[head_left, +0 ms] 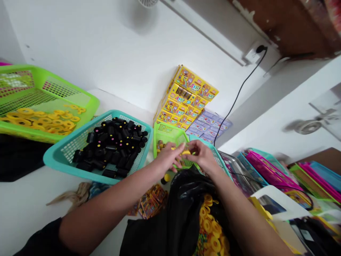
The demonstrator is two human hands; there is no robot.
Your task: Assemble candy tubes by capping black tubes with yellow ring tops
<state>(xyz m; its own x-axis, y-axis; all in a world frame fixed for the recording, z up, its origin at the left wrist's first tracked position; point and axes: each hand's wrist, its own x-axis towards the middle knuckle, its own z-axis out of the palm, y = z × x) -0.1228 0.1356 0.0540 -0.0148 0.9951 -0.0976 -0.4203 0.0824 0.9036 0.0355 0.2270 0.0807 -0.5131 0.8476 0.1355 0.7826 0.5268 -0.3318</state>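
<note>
Left hand [170, 157] and right hand [204, 157] together pinch a yellow piece [185, 152] above the green basket [168, 132].

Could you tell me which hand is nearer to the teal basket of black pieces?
Left. The left hand sits just right of the teal basket; the right hand is farther right, beyond it.

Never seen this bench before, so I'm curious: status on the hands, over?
Left hand, right hand both pinching small yellow piece. Held above small green basket. Black bag of yellow rings under the wrists, nothing blocking.
</note>
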